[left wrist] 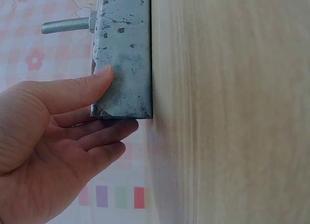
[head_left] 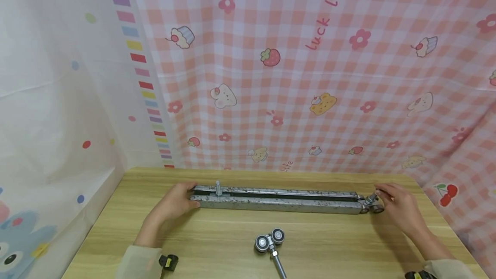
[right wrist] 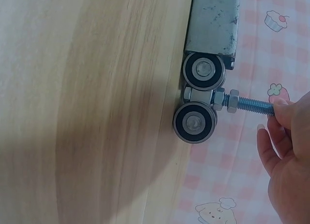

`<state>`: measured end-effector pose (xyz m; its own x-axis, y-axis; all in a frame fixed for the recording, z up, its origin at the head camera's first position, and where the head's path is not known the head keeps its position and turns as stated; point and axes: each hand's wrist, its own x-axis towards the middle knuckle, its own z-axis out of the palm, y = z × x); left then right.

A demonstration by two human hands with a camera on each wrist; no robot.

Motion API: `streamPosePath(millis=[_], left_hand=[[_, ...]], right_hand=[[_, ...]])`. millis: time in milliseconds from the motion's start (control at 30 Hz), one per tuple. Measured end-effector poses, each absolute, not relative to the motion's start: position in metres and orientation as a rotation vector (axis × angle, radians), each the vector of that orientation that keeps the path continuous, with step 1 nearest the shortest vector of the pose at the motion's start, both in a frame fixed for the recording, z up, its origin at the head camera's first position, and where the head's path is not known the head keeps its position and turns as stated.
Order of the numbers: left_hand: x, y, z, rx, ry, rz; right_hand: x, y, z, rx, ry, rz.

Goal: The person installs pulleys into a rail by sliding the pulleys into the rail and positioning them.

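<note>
A slotted metal track (head_left: 279, 205) lies lengthwise across the wooden table, its slot facing up. At its left end my left hand (head_left: 176, 203) grips the track, thumb on the near side wall and fingers around the end. Near that end a threaded bolt (head_left: 218, 188) stands up out of the slot. With fingertips and thumb, my right hand (head_left: 401, 208) pinches the bolt end of a roller trolley (right wrist: 198, 98) at the right end. One pair of its wheels is right at the track's opening, the other pair outside; its bolt (right wrist: 254, 106) points up.
A second roller trolley (head_left: 270, 241) lies on the table in front of the track, its bolt toward me. Behind the wooden table (head_left: 217, 236) hangs a pink checked cloth (head_left: 294, 81), with a white dotted cloth (head_left: 66, 81) at the left.
</note>
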<state>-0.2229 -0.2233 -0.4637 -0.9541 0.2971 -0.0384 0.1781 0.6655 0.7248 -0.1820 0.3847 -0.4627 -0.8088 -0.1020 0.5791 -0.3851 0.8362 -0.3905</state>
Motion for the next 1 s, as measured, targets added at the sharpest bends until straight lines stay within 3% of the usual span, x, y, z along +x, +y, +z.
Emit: streamPosePath(millis=[1000], left_hand=[[-0.224,-0.224,-0.464,0.415,2.732,1.162]], right_hand=[[-0.183,0.371,-0.462,0.424,-2.415,0.668]])
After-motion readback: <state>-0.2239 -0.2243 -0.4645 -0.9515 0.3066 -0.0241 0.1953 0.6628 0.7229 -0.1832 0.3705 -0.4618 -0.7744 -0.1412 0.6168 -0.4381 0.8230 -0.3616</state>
